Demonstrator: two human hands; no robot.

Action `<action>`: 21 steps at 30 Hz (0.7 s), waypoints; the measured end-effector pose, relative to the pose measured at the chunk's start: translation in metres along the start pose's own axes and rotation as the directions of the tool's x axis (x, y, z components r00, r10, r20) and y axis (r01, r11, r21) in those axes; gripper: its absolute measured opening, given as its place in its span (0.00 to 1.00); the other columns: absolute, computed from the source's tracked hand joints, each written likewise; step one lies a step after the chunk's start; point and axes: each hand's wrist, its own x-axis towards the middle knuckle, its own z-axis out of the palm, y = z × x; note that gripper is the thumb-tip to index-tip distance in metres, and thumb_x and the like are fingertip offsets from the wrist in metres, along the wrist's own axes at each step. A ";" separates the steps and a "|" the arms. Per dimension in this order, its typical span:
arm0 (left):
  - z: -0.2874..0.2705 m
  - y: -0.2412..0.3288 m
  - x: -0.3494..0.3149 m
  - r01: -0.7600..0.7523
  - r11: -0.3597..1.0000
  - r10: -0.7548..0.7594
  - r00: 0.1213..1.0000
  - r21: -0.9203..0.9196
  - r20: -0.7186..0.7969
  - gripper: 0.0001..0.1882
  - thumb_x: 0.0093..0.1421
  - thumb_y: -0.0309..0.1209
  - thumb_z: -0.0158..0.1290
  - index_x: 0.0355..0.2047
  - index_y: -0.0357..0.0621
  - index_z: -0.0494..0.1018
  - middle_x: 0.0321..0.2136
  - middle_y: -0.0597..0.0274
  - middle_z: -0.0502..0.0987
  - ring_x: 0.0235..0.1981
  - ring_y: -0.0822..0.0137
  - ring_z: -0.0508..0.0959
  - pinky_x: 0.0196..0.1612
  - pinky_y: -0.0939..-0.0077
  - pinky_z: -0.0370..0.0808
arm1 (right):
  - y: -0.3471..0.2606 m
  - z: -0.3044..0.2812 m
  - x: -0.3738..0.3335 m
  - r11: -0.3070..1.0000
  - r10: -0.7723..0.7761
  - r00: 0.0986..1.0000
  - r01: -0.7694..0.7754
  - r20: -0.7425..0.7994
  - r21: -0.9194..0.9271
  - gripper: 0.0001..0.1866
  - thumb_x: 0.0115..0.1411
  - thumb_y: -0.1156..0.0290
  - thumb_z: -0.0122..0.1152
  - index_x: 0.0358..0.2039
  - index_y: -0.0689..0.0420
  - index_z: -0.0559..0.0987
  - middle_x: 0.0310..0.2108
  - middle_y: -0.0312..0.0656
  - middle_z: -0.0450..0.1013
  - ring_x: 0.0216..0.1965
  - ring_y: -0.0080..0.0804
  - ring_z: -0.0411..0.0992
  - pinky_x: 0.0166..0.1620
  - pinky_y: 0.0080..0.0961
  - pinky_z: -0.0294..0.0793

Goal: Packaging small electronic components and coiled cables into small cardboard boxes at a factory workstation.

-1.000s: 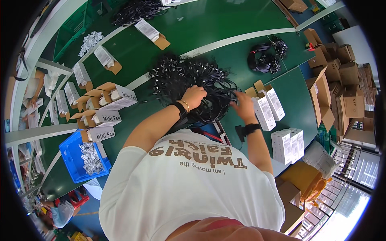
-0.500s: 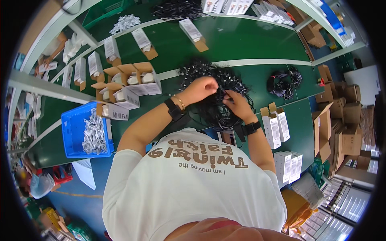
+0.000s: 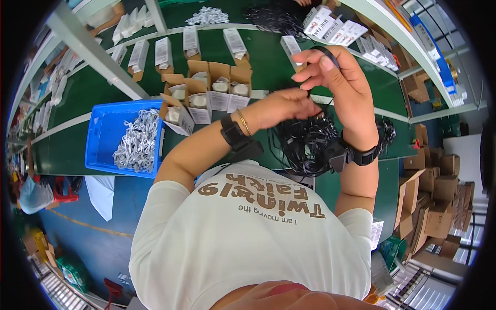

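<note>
View: head camera, looking down over the person's own chest and white printed T-shirt (image 3: 248, 243)
Left hand (image 3: 281, 107): raised over the green bench top (image 3: 88, 93), fingers closed in a pinch on a thin black cord (image 3: 330, 106); black wrist strap and a thin gold bangle at the wrist
Right hand (image 3: 343, 82): raised just beside the left and a little higher, palm toward the camera, fingers curled loosely around a loop of the same cord; black wrist strap below it
Cord position: strung between the two hands, the slack dropping straight down
Pile: tangled heap of black cords (image 3: 305, 142) on the bench directly beneath both hands, touching the hanging slack
To the left of the left hand: cluster of small open brown cardboard cartons (image 3: 209, 93) with white contents; farther left a blue plastic bin (image 3: 106, 134) holding white bagged parts
Beyond the hands: white flat packets (image 3: 235, 41) laid in a row on the bench; fanned white printed cards (image 3: 336, 26) at the far edge
To the right of the right hand: second smaller black cord bundle (image 3: 386, 132); stacked brown cartons (image 3: 434, 186) off the bench
Step in hand (judged): one cord being drawn free of the heap and gathered into a loop
Next move (judged): needs the slack lifted clear of the tangle without dragging neighbours, loop kept tight in the right hand
</note>
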 end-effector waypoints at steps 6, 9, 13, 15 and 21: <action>-0.032 0.020 -0.087 0.151 0.836 -0.082 0.985 -0.528 0.151 0.11 0.66 0.34 0.42 0.33 0.40 0.68 0.24 0.67 0.69 0.23 0.74 0.71 0.32 0.78 0.71 | 0.021 0.007 0.009 0.929 0.057 0.951 0.061 -0.303 0.366 0.14 0.65 0.67 0.46 0.46 0.62 0.69 0.37 0.44 0.72 0.24 0.21 0.66 0.28 0.17 0.69; -0.060 0.016 -0.136 0.146 0.913 -0.146 0.989 -0.380 0.029 0.10 0.66 0.32 0.41 0.33 0.40 0.67 0.23 0.68 0.68 0.20 0.75 0.70 0.30 0.78 0.70 | 0.053 -0.027 -0.007 0.829 0.007 0.986 0.089 -0.169 0.553 0.14 0.64 0.65 0.48 0.45 0.61 0.70 0.29 0.38 0.68 0.20 0.18 0.59 0.21 0.16 0.56; -0.078 0.016 -0.191 0.233 0.971 -0.216 0.947 0.049 -0.237 0.08 0.65 0.32 0.42 0.37 0.41 0.66 0.22 0.66 0.68 0.19 0.74 0.69 0.28 0.78 0.69 | 0.108 -0.037 -0.021 0.949 0.237 0.938 -0.167 -0.254 0.268 0.17 0.62 0.63 0.51 0.47 0.61 0.70 0.35 0.39 0.69 0.26 0.20 0.64 0.26 0.16 0.61; -0.073 0.017 -0.200 0.270 0.912 -0.155 0.923 0.308 -0.352 0.07 0.65 0.31 0.43 0.39 0.42 0.66 0.21 0.65 0.69 0.19 0.74 0.70 0.27 0.78 0.68 | 0.105 0.025 -0.011 0.675 -0.150 0.944 -0.119 -0.294 -0.728 0.18 0.61 0.64 0.53 0.48 0.60 0.70 0.43 0.41 0.68 0.35 0.26 0.68 0.36 0.21 0.68; -0.060 0.051 -0.204 0.020 0.745 0.335 0.853 0.666 -0.401 0.05 0.63 0.28 0.44 0.38 0.43 0.66 0.19 0.64 0.69 0.19 0.75 0.70 0.25 0.78 0.67 | 0.097 0.137 0.018 0.945 0.173 0.859 -0.008 0.482 -0.326 0.14 0.59 0.70 0.55 0.44 0.60 0.70 0.45 0.44 0.68 0.42 0.33 0.68 0.46 0.27 0.67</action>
